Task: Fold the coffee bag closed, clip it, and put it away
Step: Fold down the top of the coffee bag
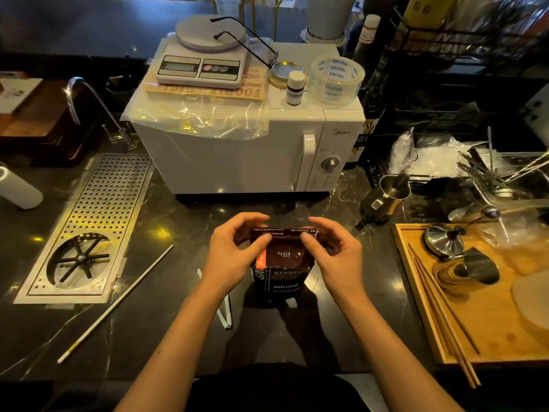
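Folding coffee bag (pixel 282 263) upright on counter (pixel 184 233) | left hand (pixel 234 251), right hand (pixel 332 251) pinch top flap corners | laminate looks stiff, slick, springy; light | grip fold ends, not belly

Glossy dark foil-like coffee bag (pixel 282 263) feels slick under my bare fingers (pixel 263 239). Polished black marble-look counter (pixel 178 233) throws reflections. Perforated brushed-metal drain tray (pixel 113 197) looks matt; the wooden tray (pixel 427 337) smooth; the white plastic microwave (pixel 237 156) glossy.
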Demonstrator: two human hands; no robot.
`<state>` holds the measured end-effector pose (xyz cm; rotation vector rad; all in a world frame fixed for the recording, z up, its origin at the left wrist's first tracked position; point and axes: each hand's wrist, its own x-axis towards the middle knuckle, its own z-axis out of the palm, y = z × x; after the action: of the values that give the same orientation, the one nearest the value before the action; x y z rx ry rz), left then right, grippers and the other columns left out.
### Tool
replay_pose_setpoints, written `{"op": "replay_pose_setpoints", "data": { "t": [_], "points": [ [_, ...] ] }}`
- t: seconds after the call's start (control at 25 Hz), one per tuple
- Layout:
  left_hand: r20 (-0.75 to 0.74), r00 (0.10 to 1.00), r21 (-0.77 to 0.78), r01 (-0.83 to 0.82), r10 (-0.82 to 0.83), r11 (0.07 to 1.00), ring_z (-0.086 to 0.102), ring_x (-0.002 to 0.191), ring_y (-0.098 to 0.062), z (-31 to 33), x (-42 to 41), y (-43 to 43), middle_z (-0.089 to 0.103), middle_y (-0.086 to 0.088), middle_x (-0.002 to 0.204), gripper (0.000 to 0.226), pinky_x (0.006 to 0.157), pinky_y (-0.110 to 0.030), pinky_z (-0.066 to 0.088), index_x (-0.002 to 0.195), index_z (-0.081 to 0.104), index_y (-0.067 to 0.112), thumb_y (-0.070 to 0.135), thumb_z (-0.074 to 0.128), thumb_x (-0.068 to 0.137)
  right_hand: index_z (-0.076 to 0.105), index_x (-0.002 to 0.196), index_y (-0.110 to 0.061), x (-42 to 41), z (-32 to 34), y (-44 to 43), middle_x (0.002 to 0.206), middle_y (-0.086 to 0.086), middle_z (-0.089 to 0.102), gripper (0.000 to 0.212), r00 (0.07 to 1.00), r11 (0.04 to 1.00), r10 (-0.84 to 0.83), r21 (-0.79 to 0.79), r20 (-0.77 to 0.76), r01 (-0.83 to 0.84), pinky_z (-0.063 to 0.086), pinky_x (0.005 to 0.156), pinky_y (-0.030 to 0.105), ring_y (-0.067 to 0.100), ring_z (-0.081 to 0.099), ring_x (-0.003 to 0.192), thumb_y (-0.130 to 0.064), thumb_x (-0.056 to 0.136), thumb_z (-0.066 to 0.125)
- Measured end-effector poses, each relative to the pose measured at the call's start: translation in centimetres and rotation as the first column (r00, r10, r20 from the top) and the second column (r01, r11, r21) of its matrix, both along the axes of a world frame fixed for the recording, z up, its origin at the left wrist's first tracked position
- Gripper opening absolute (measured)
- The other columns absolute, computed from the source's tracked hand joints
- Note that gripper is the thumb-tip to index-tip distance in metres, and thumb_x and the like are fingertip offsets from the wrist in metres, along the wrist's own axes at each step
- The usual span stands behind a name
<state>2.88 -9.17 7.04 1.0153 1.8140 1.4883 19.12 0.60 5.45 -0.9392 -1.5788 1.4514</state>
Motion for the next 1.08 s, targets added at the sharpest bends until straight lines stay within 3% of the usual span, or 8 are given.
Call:
{"op": "replay_pose_setpoints", "data": {
  "t": [0.28, 0.48, 0.72, 0.92, 1.08],
  "points": [
    [-0.039, 0.999, -0.007, 0.022, -0.023, 1.000, 0.069, 0.085, -0.004, -0.1, 1.6, 1.5, 0.074, 0.013, 0.084, 0.009, 0.076, -0.021, 0.055, 0.086, 0.076, 0.025, 0.020, 0.078, 0.078, 0.071, 0.086, -0.022, -0.8, -0.2, -0.3, 0.083, -0.007, 0.071, 0.024, 0.998, 0.998, -0.007, 0.061, 0.064, 0.003, 0.057, 0.079, 0.032, 0.013, 0.068, 0.084, 0.001, 0.084, 0.069],
    [-0.022, 1.000, 0.021, 0.004, -0.003, 1.000, 0.069, 0.082, -0.007, -0.8, 1.6, 1.4, 0.073, 0.007, 0.082, 0.010, 0.073, -0.022, 0.055, 0.084, 0.074, 0.025, 0.016, 0.076, 0.080, 0.072, 0.093, -0.017, -0.5, 0.1, -0.1, 0.090, -0.001, 0.072, 0.011, 0.992, 0.993, 0.076, 0.077, 0.103, -0.084, 0.057, 0.081, 0.030, 0.014, 0.069, 0.089, -0.008, 0.087, 0.069],
    [-0.113, 0.993, -0.003, 0.030, -0.030, 1.000, 0.066, 0.085, -0.010, -1.4, 1.3, 1.5, 0.067, 0.005, 0.089, 0.006, 0.073, -0.030, 0.056, 0.089, 0.068, 0.026, 0.020, 0.068, 0.088, 0.073, 0.091, -0.018, -1.5, 0.0, 0.1, 0.088, -0.004, 0.072, 0.005, 0.983, 0.992, 0.085, 0.080, 0.163, -0.099, 0.057, 0.082, 0.037, 0.013, 0.068, 0.088, -0.016, 0.089, 0.068],
    [-0.084, 0.996, -0.023, 0.010, -0.012, 1.000, 0.064, 0.072, -0.005, -1.4, 1.3, 1.4, 0.066, 0.009, 0.079, 0.005, 0.057, -0.021, 0.049, 0.086, 0.064, 0.023, 0.020, 0.065, 0.090, 0.070, 0.089, -0.020, -2.1, 0.1, -0.1, 0.085, -0.008, 0.069, 0.005, 0.977, 0.987, 0.074, 0.127, 0.200, -0.101, 0.054, 0.076, 0.028, 0.008, 0.066, 0.083, -0.019, 0.091, 0.065],
    [-0.107, 0.994, 0.000, 0.027, -0.027, 1.000, 0.064, 0.077, -0.007, -1.6, 0.8, 1.1, 0.067, 0.005, 0.081, 0.006, 0.068, -0.022, 0.052, 0.087, 0.065, 0.019, 0.015, 0.064, 0.091, 0.068, 0.087, -0.019, -2.5, 0.1, -0.4, 0.082, -0.012, 0.067, 0.007, 0.968, 0.968, 0.048, 0.228, 0.245, -0.105, 0.051, 0.073, 0.019, 0.005, 0.063, 0.082, -0.017, 0.092, 0.064]
  ]
}}
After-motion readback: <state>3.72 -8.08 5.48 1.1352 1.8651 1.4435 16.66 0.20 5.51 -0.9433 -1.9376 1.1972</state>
